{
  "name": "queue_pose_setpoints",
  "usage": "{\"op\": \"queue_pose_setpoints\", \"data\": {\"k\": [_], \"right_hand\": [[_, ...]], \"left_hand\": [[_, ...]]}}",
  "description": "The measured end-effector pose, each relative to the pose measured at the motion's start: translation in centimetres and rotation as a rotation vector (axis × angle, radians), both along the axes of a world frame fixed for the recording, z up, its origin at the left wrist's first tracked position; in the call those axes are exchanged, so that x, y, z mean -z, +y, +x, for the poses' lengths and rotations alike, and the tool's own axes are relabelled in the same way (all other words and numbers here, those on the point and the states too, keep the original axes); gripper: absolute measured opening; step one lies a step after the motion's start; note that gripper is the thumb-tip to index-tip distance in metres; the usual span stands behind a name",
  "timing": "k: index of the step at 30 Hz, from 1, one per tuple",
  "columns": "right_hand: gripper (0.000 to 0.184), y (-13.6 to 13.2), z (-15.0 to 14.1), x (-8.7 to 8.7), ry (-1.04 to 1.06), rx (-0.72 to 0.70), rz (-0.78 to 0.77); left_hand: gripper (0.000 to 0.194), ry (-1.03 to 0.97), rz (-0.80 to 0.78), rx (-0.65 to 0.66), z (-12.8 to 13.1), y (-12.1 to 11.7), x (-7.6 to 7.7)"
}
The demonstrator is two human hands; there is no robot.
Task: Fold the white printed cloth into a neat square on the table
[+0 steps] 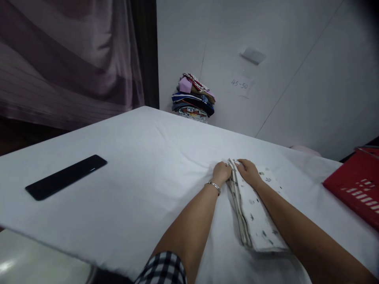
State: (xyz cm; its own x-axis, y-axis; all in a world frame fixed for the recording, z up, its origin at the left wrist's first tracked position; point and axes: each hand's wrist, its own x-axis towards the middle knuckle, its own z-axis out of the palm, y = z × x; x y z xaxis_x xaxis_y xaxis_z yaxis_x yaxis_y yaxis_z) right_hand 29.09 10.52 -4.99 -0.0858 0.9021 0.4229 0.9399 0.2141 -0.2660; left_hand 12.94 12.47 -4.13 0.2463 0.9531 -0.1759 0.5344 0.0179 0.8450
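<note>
A white cloth (256,215) printed with small dark and green motifs lies folded in several layers on the white-covered table. Its layered edge faces left and rises a little off the table. At the far left corner of the fold, my left hand (222,172) is closed on the cloth's edge, with a silver bracelet at the wrist. Close beside it, my right hand (248,172) grips the far edge of the same cloth, thumb and fingers bent around it. Part of the cloth is hidden under my right forearm.
A long black flat object (66,176) rests on the white table cover (124,213) at left. To the right is a red plastic basket (355,181). Several folded clothes form a stack (194,98) beyond the far edge, by a wall (266,23). A pale curtain (74,51) hangs at left.
</note>
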Motion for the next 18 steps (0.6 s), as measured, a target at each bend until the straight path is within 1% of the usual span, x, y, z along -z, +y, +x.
{"op": "queue_pose_setpoints", "data": {"k": [4,7,8,12,15,18], "right_hand": [[0.040,0.5,0.1,0.4,-0.058,-0.029,0.028],[0.039,0.6,0.2,0.6,-0.113,-0.033,0.015],[0.039,0.6,0.3,0.6,-0.126,-0.031,0.001],[0.038,0.6,0.1,0.7,-0.142,-0.023,-0.054],[0.037,0.6,-0.1,0.7,-0.147,0.000,-0.064],[0.040,0.4,-0.4,0.0,-0.154,0.035,-0.061]], "left_hand": [[0.022,-0.044,-0.022,-0.034,0.2,0.2,0.3],[0.022,-0.100,-0.054,-0.041,0.3,0.5,0.6],[0.024,-0.122,-0.062,-0.042,0.3,0.6,0.7],[0.046,-0.208,-0.077,-0.060,0.4,0.9,1.0],[0.048,-0.262,-0.036,-0.090,0.5,0.9,1.4],[0.045,-0.230,0.032,-0.111,0.7,1.0,2.0]]}}
